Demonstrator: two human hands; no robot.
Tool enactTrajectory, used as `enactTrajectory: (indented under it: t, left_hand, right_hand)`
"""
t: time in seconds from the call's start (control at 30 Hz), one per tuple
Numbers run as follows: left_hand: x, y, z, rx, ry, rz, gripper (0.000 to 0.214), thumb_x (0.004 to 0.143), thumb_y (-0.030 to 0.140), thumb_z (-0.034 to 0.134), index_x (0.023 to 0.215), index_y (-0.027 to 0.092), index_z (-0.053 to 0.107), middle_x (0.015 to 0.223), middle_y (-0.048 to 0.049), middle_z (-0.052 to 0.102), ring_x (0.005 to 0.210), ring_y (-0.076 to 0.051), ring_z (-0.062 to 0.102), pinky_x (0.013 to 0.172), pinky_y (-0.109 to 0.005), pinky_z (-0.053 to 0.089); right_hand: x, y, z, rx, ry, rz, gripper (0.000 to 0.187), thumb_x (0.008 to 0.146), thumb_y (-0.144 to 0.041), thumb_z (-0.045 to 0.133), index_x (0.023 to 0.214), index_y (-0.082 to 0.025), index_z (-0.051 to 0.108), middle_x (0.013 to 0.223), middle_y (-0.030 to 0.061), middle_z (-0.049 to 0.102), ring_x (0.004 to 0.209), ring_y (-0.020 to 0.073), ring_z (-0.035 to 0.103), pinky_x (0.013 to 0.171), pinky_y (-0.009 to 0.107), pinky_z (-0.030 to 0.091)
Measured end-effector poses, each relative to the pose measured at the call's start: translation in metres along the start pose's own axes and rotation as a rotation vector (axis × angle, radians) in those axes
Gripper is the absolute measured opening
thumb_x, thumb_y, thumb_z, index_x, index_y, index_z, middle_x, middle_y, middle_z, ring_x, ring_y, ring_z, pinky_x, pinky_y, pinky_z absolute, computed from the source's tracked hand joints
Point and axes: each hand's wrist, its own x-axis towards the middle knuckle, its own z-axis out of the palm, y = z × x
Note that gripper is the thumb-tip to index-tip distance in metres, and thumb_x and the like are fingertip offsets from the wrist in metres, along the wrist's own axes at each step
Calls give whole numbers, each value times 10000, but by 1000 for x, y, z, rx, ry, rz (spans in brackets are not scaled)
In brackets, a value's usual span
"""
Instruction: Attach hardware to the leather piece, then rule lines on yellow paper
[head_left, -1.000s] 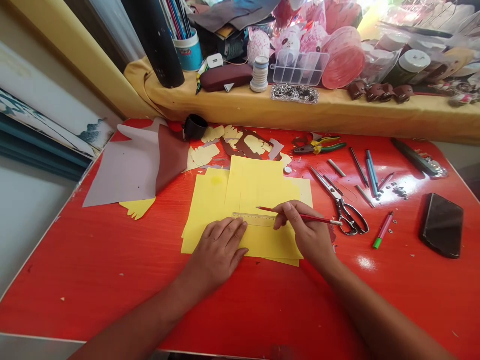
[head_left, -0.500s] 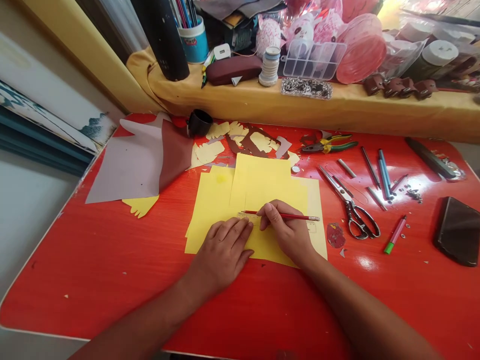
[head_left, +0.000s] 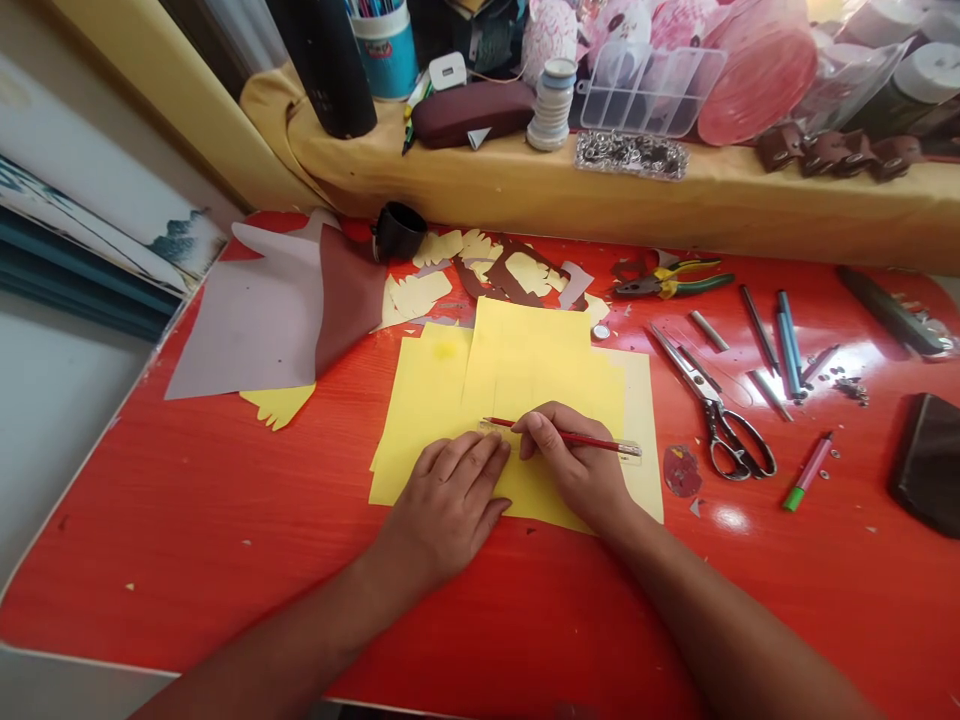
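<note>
My left hand (head_left: 451, 500) lies flat on the yellow paper sheets (head_left: 536, 350), fingertips at a clear ruler (head_left: 491, 428) that they partly cover. In my right hand (head_left: 574, 460) a red pencil (head_left: 600, 441) is pinched between thumb and fingers. The pencil lies nearly level over the paper, its tip to the left near the ruler's upper edge and its silver end to the right. Faint pencil lines show on the paper above the ruler. The sheets overlap in a loose stack on the red table (head_left: 247, 580).
Scissors (head_left: 720, 410), pliers (head_left: 673, 280), a pink marker (head_left: 810, 472) and a phone (head_left: 930, 465) lie to the right. Yellow and brown scraps (head_left: 517, 270) and a black cup (head_left: 400, 232) are behind the paper. A mauve sheet (head_left: 240, 320) lies left. Boxes and a thread spool (head_left: 553, 105) line the ledge.
The camera view has shifted slightly. The pencil's silver end now sits lower than its tip, so it slants a little more. My left hand stays in place on the paper.
</note>
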Motion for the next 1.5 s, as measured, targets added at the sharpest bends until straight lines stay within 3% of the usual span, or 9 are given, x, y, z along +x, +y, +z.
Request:
enactTrajectory:
  t: [0.4, 1.5]
  left_hand:
    - [0, -1, 0, -8, -14, -8, 457, 1111, 338, 506, 1498, 106, 583, 1493, -119, 663, 1374, -297, 558, 1122, -457, 415]
    - [1, -1, -1, -10, -13, -7, 471, 1086, 325, 552, 1497, 98, 585, 1487, -134, 664, 1376, -300, 563, 1115, -455, 433]
  right_hand:
    - [0, 0, 0, -53, -28, -17, 369, 1088, -384, 551, 771, -219, 645, 720, 13, 692, 670, 153, 623, 666, 283, 490]
    - [0, 0, 0, -46, -32, -20, 337, 1087, -387, 564, 828, -217, 695, 730, 12, 711, 681, 153, 652, 687, 278, 520]
